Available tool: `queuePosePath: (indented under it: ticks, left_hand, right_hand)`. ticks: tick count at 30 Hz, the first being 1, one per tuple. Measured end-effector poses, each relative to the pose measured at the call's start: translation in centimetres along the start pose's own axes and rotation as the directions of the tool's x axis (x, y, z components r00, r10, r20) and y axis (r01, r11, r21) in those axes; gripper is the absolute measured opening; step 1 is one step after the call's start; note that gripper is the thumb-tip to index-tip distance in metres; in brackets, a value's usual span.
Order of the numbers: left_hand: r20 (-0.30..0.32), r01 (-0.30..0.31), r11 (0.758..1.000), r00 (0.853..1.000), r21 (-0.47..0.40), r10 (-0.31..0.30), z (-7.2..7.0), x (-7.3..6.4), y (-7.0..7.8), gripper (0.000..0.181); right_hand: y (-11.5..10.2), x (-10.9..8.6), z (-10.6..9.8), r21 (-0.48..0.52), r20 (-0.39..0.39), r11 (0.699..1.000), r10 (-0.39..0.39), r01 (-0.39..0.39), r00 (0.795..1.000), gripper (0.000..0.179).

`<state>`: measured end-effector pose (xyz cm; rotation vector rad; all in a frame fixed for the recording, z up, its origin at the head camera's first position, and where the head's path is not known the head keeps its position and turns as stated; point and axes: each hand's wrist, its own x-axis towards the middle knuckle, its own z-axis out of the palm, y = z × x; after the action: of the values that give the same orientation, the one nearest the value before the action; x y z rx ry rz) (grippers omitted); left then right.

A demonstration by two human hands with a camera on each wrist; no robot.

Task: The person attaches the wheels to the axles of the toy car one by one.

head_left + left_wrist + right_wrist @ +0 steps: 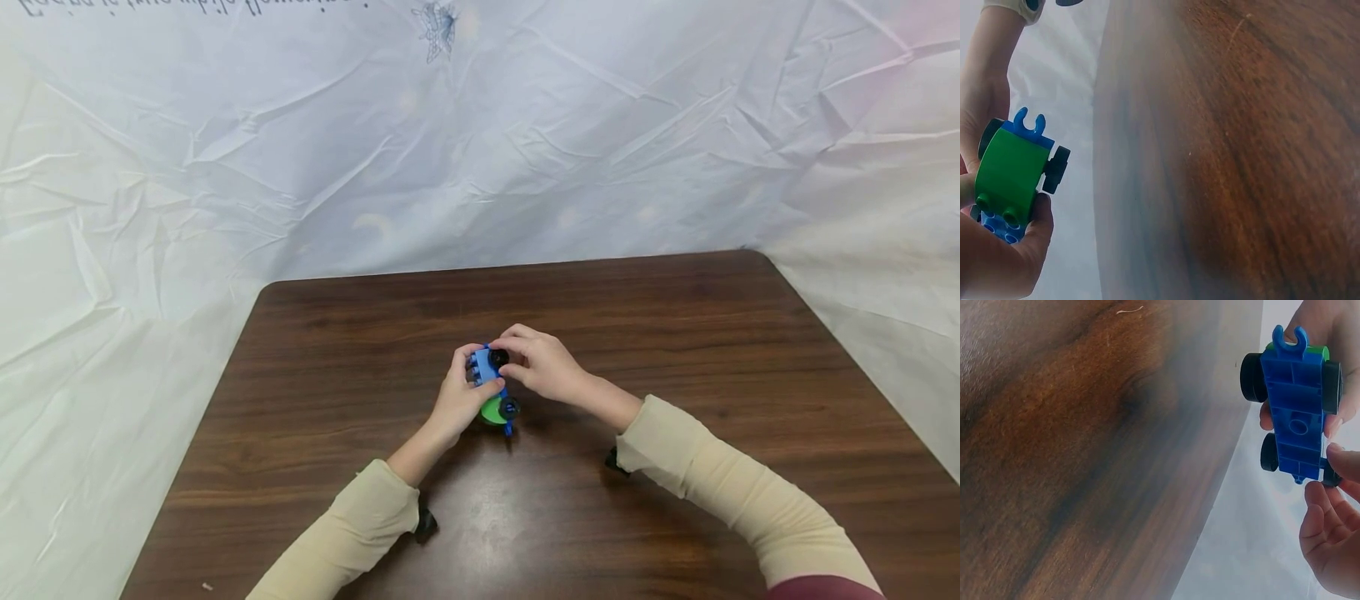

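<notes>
Above the table, my left hand (463,402) grips a toy car from its left side. The car has a blue wheeled base (1297,394) with a hook at one end. A green curved block (1011,169) and a light-blue studded block (485,367) sit on that base. Black wheels stand at its sides, and its underside faces the right wrist camera. My right hand (553,367) pinches the small black wheel (1332,476) at the end away from the hook. In the left wrist view, the left thumb lies along the car's side beside another black wheel (1055,169).
The dark wood-grain table (337,350) spreads under both hands. Behind it hangs a wrinkled pale cloth (480,167). A tiny light scrap (207,586) lies near the front left. Dark wrist devices (426,523) sit under the beige sleeves (360,521).
</notes>
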<state>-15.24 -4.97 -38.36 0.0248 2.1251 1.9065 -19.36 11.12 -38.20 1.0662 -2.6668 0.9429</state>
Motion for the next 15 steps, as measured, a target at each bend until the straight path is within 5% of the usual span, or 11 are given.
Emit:
queuePosePath:
  ticks: [15]
  left_hand:
    - [-0.004,-0.018,1.000,1.000,0.015,0.018,-0.16,-0.02,-0.01,0.052]
  right_hand:
    - [0.04,-0.18,-0.14,-0.036,-0.019,0.999,-0.036,0.036,0.999,0.032]
